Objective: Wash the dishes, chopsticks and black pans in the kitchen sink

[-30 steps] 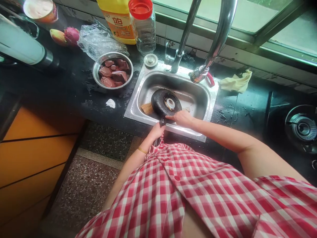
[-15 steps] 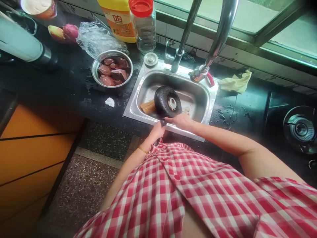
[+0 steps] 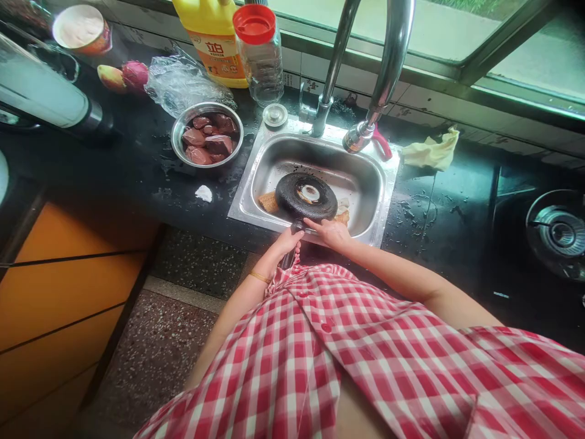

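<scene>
A black frying pan (image 3: 306, 196) lies bottom-up in the steel sink (image 3: 370, 174), its blackened underside facing me. My left hand (image 3: 286, 242) is closed round the pan's handle at the sink's near edge. My right hand (image 3: 333, 232) rests at the near rim of the pan, fingers pressed together; what it holds, if anything, is hidden. A brown scrub pad (image 3: 267, 202) lies in the sink left of the pan.
A steel bowl of raw meat pieces (image 3: 207, 139) stands left of the sink. Behind it are a plastic bag (image 3: 180, 77), a yellow oil bottle (image 3: 212, 38) and a red-lidded jar (image 3: 258, 52). Two tall taps (image 3: 388, 67) arch over the sink. A yellow cloth (image 3: 432, 152) and a gas burner (image 3: 556, 233) are to the right.
The pan, tilted up on its edge half a second ago, now lies flatter in the sink. Both hands have stayed at its near edge.
</scene>
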`<state>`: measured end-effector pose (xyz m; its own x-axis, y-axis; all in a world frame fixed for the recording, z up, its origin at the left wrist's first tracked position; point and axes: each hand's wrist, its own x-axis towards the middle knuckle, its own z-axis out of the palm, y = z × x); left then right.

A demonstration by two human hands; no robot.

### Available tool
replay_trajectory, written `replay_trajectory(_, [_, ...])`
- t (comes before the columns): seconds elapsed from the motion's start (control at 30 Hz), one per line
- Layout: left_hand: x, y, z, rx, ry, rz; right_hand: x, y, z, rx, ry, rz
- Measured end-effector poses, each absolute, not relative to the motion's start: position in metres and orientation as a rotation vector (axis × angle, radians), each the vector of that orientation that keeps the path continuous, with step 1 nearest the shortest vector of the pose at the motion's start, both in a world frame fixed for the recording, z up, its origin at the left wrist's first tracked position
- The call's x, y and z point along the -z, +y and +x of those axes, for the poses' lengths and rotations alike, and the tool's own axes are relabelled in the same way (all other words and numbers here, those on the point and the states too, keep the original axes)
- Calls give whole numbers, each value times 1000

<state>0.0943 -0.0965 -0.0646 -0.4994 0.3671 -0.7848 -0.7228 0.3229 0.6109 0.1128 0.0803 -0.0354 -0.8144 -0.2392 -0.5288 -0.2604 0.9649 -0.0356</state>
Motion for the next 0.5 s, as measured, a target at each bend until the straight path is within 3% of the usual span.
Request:
replay_trajectory(0.17, [61,-100,99,-1401,1533,-388,24,105,79,-97,2623,-38])
replay_trajectory(0.33, [60,-101,100,-1423,1503,-367,20,87,101,43,2600,-351])
replay_trajectory(0.5, [60,-95,92,-1400,1582,-373,31,69,108,108,2578,-319])
